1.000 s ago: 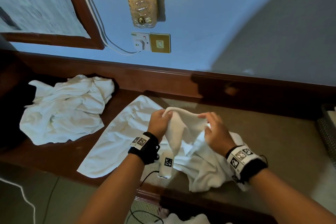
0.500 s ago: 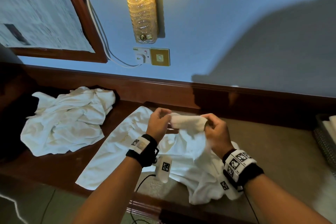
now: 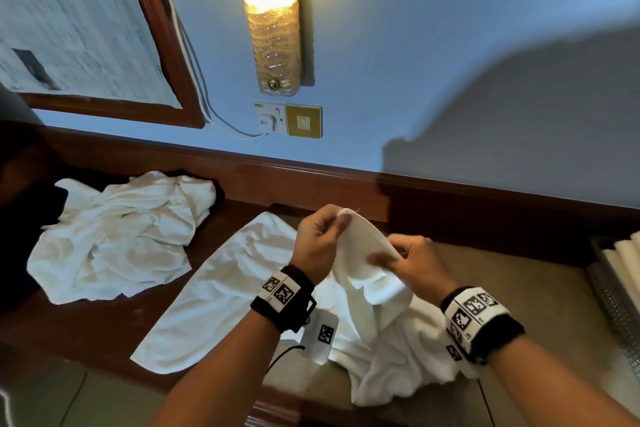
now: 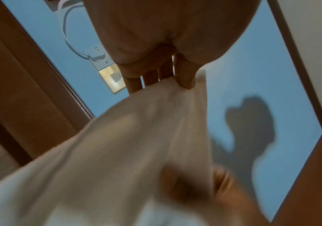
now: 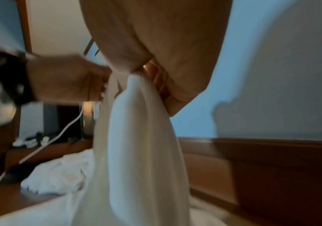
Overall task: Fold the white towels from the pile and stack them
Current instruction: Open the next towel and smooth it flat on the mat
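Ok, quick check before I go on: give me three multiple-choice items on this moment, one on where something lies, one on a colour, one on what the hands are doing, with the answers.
1. Where does the crumpled pile of towels lie relative to the towel being held?
A. to its left
B. to its right
C. underneath it

2. What colour is the wall behind the counter?
A. yellow
B. light blue
C. green

3. What are the hands doing?
A. both rest flat on the counter
B. only the right one holds cloth
C. both pinch the same towel

Answers:
1 A: in the head view the pile sits at the left end of the counter, apart from the held towel.
2 B: the wall reads light blue around the lit wall lamp.
3 C: the left hand and right hand each pinch the towel's raised edge.
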Available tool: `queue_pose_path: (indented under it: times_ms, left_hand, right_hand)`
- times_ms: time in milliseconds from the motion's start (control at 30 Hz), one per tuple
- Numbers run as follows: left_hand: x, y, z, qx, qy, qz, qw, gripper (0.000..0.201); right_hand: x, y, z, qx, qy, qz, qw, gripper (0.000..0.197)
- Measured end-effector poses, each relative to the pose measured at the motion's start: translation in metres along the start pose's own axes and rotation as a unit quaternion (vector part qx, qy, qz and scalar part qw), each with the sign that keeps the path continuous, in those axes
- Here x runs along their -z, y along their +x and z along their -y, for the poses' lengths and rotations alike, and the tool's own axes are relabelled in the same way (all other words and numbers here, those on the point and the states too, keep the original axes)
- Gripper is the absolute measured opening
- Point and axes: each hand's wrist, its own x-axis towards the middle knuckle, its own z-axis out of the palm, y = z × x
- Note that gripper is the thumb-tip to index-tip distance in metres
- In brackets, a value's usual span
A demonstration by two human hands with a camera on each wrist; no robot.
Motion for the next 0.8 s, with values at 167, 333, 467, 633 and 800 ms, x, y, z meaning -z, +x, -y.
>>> queue_pose_path:
  times_ms: [167,333,467,633,800]
  left_hand:
    - [0.036,0.029,-0.019,-0.009,-0.003,-0.131,0.991,0.027]
    - [0.051,0.038,-0.005,0.056,0.032,-0.111,0.992,0.028]
    - [0.018,0.021,-0.008,0.051,0.129,0.082,0.987,0.056]
    - [-0.010,0.027,-0.013,-0.008,0.217,0.150,0.965,0.019]
    - [0.010,0.035,-0.027,-0.060,0.197,0.113,0.972,0.014]
  right_hand:
    - [0.001,-0.013,-0.065,-0.112,-0.071,-0.073,0.988,0.027]
    - [0.028,0.002,-0.030,-0.075,0.075,-0.189,0.976,0.019]
    - [0.036,0.023,0.037,0.042,0.080,-0.076,0.993,0.006]
    - [0.038,0.027,0.032,0.063,-0.088,-0.068,0.992,0.014]
    - [0.039,0.000,-0.025,-0.024,-0.255,-0.148,0.955,0.029]
